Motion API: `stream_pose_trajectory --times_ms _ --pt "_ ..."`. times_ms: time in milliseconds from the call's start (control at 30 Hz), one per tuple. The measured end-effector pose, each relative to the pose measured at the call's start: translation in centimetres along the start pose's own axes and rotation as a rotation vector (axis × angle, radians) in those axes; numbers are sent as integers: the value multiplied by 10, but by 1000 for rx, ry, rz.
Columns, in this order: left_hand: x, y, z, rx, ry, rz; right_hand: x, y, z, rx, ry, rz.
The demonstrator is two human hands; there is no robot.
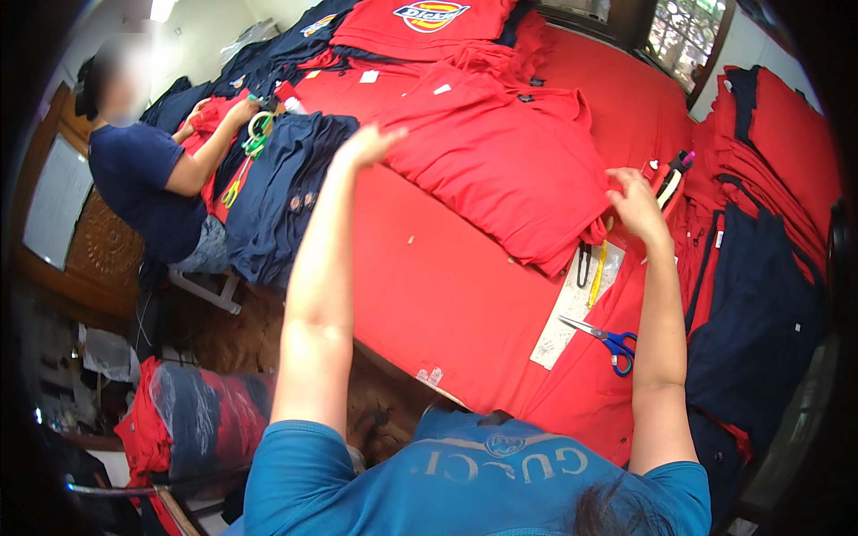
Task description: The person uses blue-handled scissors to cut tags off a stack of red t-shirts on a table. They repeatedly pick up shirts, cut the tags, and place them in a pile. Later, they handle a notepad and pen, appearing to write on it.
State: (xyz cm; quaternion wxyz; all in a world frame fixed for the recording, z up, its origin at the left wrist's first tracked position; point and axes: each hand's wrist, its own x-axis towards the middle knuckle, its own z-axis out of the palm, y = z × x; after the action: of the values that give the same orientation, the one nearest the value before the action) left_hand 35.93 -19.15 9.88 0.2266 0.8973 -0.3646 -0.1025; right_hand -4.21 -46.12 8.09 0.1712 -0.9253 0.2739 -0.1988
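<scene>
A red garment (492,161) lies spread over the red-covered table in front of me, its near edge loosely folded. My left hand (371,147) is at its left edge, fingers stretched out and seeming to touch the cloth. Over by the right edge is my right hand (636,201), fingers apart and slightly bent, with nothing visible in them. Below that hand, a pale strip of board (554,335) carries blue-handled scissors (612,343), a yellow tool (597,277) and small black thread snips (583,263).
Dark navy garments (299,188) are piled left, beside green tape rolls (258,132). A seated co-worker (147,179) handles red cloth there. Red and navy stacks (760,295) stand right; more red garments (420,27) lie at the far side. A plastic-wrapped bundle (206,415) sits lower left.
</scene>
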Motion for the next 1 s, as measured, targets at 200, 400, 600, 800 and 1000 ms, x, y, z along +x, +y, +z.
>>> stream_pose_trajectory --times_ms 200,400,600,800,1000 --pt "-10 -10 128 -1191 -118 -511 -2 -2 26 142 46 81" --pt "-24 25 153 -1164 304 -377 8 -18 64 137 -52 194" --pt "-98 25 144 -1319 467 -104 8 -19 108 8 45 111" --pt "-149 -12 170 -1256 309 -335 61 -31 116 -187 191 -2" --pt "-132 -29 146 -1302 549 -397 116 -45 100 -198 -84 -139"
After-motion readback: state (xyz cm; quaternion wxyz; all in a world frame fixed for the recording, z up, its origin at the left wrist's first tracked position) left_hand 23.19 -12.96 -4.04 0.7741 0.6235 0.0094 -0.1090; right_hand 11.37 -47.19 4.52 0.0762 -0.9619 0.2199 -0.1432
